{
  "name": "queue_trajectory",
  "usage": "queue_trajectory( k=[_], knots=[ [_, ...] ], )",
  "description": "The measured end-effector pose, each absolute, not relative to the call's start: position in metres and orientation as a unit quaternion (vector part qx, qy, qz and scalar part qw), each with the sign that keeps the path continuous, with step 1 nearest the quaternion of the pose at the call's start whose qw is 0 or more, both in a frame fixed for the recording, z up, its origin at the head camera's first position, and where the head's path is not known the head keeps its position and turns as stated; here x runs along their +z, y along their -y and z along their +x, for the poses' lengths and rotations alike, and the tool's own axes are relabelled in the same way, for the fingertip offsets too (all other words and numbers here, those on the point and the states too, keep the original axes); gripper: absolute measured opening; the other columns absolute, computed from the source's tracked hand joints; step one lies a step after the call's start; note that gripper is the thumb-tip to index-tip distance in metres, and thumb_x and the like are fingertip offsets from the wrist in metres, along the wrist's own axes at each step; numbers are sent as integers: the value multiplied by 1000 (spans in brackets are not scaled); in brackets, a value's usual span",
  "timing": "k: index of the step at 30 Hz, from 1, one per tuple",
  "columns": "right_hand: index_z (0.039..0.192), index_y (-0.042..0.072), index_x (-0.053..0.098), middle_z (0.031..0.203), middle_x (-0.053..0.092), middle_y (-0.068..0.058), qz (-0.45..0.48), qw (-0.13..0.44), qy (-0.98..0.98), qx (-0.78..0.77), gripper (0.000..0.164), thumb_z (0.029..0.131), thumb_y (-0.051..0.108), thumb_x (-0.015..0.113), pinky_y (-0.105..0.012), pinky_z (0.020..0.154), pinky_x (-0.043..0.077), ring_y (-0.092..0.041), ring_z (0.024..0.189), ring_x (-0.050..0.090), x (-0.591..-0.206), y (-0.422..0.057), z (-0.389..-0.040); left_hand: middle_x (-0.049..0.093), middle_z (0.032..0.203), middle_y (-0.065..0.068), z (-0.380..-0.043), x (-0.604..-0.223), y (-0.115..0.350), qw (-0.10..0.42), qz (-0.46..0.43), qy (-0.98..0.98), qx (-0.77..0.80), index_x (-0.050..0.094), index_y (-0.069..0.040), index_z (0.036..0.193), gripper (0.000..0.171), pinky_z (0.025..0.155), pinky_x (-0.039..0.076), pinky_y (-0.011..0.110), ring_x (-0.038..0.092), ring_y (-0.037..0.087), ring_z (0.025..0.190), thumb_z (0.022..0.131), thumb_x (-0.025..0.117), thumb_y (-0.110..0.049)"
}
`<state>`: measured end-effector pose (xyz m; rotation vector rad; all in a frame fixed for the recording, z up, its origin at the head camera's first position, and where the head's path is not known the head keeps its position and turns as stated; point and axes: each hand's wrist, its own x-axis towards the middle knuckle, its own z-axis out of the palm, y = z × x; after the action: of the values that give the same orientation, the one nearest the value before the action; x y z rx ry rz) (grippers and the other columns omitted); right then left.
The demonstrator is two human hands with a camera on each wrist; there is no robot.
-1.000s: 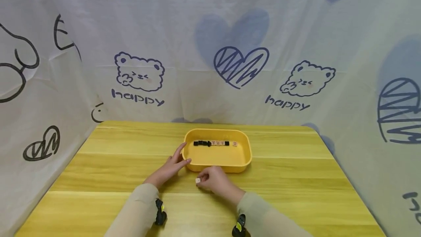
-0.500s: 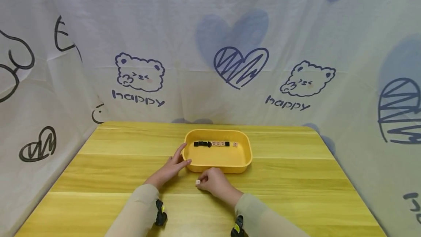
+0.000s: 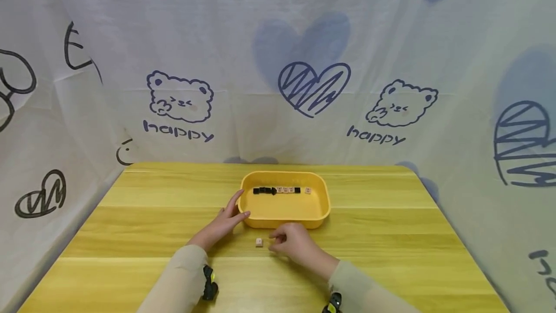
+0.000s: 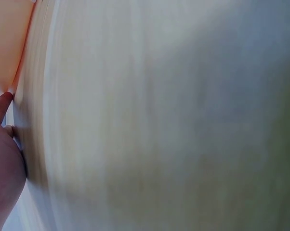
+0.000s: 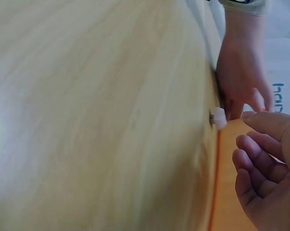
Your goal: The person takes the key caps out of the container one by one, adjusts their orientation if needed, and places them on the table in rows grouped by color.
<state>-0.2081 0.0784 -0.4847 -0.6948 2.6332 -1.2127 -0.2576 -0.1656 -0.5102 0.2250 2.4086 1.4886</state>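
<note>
Row of cubes (image 3: 280, 190) already laid in tray (image 3: 319, 214); one cube (image 3: 258, 242) left on table (image 3: 391, 235), unheld. Right hand (image 3: 293, 243) fingers loosely curled, empty; tray steadied by left hand (image 3: 223, 221), fingers straight.

Glossy plastic tray (image 3: 284, 220) — smooth wooden table (image 3: 391, 235).

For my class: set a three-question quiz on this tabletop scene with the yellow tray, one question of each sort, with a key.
1. True or false: the small cube on the table is pinched by the right hand.
2. Which hand touches the yellow tray? A) left hand B) right hand C) neither
3. Fill in: the row of cubes lies along the tray's ___ wall.

Key: 1 false, it lies free beside the fingertips; 2 A; 3 far.
</note>
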Motion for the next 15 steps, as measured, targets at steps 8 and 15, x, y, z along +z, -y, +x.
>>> queue_trajectory(
  k=[8,15],
  knots=[
    [95,2,76,75,63,8,-259,28,-886,-383,15,82,9,79,-24,61,49,-6,68,56,-456,-94,-208,21,156,25,-256,-509,167,153,82,-839,516,2,-36,157,75,107,-11,66,-17,48,141,101,51,-42],
    [99,6,75,74,61,10,-257,4,-904,-342,16,85,12,77,-25,59,47,-8,65,54,-429,-102,-226,22,156,25,-258,-510,168,151,84,-840,514,2,-37,157,76,108,-10,66,-15,48,141,100,52,-46]
  ],
)
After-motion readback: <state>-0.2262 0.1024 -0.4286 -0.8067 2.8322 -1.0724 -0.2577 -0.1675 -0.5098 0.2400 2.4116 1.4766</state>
